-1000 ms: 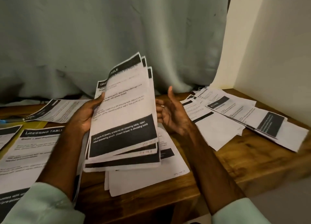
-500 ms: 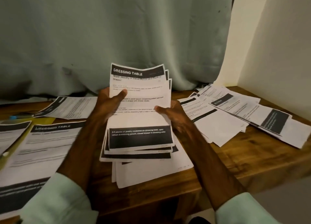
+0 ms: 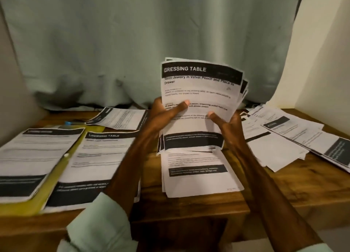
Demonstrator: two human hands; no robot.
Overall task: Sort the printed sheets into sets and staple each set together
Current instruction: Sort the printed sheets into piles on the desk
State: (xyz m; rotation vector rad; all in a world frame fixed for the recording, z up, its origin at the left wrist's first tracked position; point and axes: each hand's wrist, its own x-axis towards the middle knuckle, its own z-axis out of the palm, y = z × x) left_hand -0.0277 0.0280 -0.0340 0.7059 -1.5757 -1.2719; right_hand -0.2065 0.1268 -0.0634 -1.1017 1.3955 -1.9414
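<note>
Squaring the held bundle of printed sheets (image 3: 200, 107) is judged to be the step in hand. It is gripped upright at centre frame, over a flat pile of sheets (image 3: 197, 178), by the left hand (image 3: 162, 111) and right hand (image 3: 227, 123), with thumbs pressed on the front page headed DRESSING TABLE and fingers curled behind. The staggered right-hand edges should be tapped level before any staple is driven; no stapler is seen. A pale green curtain (image 3: 132, 43) fills the upper frame and a cream wall (image 3: 325, 62) the right. The wooden table (image 3: 189, 208) is spread with sheets on a yellow folder (image 3: 55, 178) at left and a fanned heap (image 3: 284, 143) at right.
</note>
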